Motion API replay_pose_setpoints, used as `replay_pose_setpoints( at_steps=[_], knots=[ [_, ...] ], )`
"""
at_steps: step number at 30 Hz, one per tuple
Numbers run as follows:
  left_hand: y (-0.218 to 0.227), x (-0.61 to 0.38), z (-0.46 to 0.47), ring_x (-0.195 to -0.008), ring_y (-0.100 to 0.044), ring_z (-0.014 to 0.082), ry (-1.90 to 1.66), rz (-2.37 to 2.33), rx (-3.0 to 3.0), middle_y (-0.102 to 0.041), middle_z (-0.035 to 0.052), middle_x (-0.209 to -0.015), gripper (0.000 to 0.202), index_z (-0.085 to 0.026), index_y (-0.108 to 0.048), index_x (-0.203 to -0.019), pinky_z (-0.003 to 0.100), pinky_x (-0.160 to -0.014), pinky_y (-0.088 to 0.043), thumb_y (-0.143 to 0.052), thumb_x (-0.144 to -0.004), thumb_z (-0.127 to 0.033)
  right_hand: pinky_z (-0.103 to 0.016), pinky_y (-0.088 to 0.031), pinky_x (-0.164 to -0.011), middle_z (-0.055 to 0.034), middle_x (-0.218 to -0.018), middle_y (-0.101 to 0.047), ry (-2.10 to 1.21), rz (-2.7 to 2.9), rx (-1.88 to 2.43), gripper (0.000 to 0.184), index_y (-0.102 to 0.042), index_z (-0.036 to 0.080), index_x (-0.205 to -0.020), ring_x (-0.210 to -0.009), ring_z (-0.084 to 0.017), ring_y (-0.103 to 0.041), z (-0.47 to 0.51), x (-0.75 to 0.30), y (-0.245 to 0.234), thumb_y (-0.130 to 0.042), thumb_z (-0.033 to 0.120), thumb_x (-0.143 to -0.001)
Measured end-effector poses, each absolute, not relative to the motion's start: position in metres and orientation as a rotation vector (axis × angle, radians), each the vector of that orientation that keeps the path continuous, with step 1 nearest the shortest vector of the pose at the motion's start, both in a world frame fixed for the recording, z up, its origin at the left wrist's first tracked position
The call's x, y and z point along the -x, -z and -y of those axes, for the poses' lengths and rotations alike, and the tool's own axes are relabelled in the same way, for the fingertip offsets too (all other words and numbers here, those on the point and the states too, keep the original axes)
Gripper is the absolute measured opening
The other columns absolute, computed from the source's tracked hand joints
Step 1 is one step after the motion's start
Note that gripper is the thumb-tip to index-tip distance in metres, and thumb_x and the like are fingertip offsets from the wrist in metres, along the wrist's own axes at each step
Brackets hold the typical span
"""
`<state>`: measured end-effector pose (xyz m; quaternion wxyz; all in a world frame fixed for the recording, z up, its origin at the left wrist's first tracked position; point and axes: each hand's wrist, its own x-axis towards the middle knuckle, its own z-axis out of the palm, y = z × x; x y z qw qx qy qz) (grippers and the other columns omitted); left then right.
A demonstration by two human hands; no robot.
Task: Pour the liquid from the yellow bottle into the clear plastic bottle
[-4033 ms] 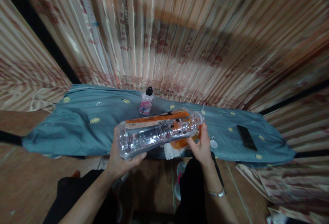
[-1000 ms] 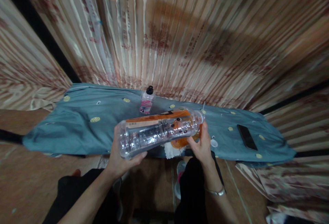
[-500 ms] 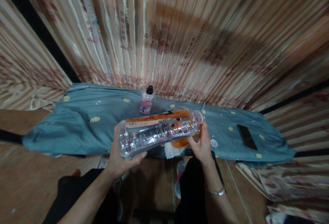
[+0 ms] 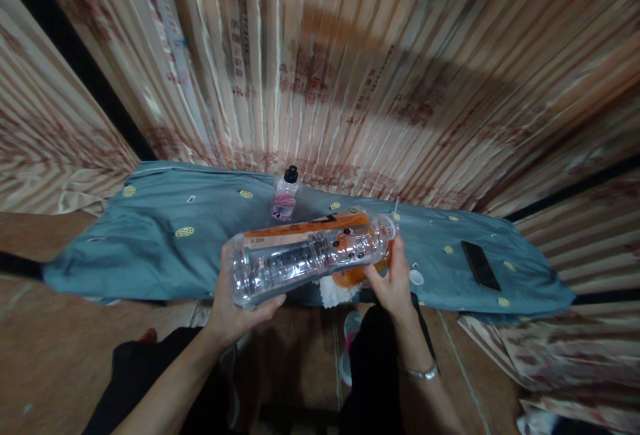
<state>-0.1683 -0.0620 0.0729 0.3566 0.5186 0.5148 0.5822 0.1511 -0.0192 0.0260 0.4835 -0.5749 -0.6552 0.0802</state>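
My left hand (image 4: pixel 233 308) grips the base end of a large clear plastic bottle (image 4: pixel 305 258) with an orange label. The bottle lies almost on its side, its neck pointing right. Under the neck stands a small container of orange liquid (image 4: pixel 357 276), and my right hand (image 4: pixel 395 285) is wrapped round that container. A white fluffy cloth (image 4: pixel 330 294) lies just beneath the bottle, on the blue patterned cloth (image 4: pixel 165 248) that covers the low surface.
A small bottle with a black cap and pink label (image 4: pixel 286 196) stands at the back of the blue cloth. A white cap (image 4: pixel 415 278) and a black phone (image 4: pixel 479 266) lie to the right. Pleated curtains (image 4: pixel 350 75) hang behind. My knees are below.
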Motion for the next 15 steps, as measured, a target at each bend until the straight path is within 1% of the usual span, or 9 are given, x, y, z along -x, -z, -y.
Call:
replay_pose_setpoints(
  at_steps=[2,5,8,10,15],
  knots=[
    [-0.0726,0.1670,0.0615,-0.090,-0.084,0.0340,-1.516,-1.309,-1.308,-0.078,0.0032,-0.102,0.085,-0.030,-0.057,-0.127,0.054,-0.086,-0.076,-0.100,-0.056,-0.047,-0.064,-0.059,-0.123,-0.0214,-0.155,-0.073,-0.199,1.598,1.384,0.083,-0.051,0.020,-0.168,-0.141,-0.039,-0.073,0.0191,-0.1504,-0.0266,-0.079,0.049,-0.095],
    [-0.0719,0.1654,0.0606,-0.089,-0.084,0.0340,-1.527,-1.287,-1.266,-0.078,0.0050,-0.103,0.088,-0.028,-0.057,-0.127,0.051,-0.082,-0.076,-0.101,-0.053,-0.046,-0.063,-0.059,-0.123,-0.0213,-0.155,-0.073,-0.198,1.602,1.378,0.084,-0.051,0.020,-0.168,-0.140,-0.039,-0.074,0.0188,-0.1503,-0.0271,-0.080,0.049,-0.095],
    [-0.0745,0.1650,0.0605,-0.094,-0.085,0.0372,-1.526,-1.288,-1.252,-0.080,0.0072,-0.106,0.090,-0.028,-0.057,-0.128,0.054,-0.087,-0.076,-0.102,-0.052,-0.045,-0.062,-0.059,-0.123,-0.0207,-0.155,-0.072,-0.184,1.604,1.390,0.084,-0.052,0.020,-0.168,-0.141,-0.038,-0.073,0.0187,-0.1510,-0.0269,-0.080,0.050,-0.094],
    [-0.0769,0.1655,0.0608,-0.096,-0.085,0.0385,-1.515,-1.296,-1.256,-0.080,0.0071,-0.106,0.091,-0.029,-0.057,-0.128,0.056,-0.089,-0.076,-0.102,-0.052,-0.045,-0.061,-0.059,-0.123,-0.0200,-0.155,-0.073,-0.174,1.606,1.385,0.082,-0.052,0.021,-0.168,-0.141,-0.038,-0.073,0.0187,-0.1510,-0.0266,-0.079,0.049,-0.095],
    [-0.0749,0.1669,0.0613,-0.090,-0.084,0.0358,-1.499,-1.307,-1.276,-0.078,0.0049,-0.102,0.089,-0.028,-0.057,-0.127,0.053,-0.085,-0.076,-0.102,-0.053,-0.047,-0.061,-0.060,-0.122,-0.0201,-0.154,-0.073,-0.177,1.608,1.385,0.081,-0.051,0.022,-0.168,-0.140,-0.038,-0.073,0.0190,-0.1508,-0.0257,-0.078,0.047,-0.096]
  ],
)
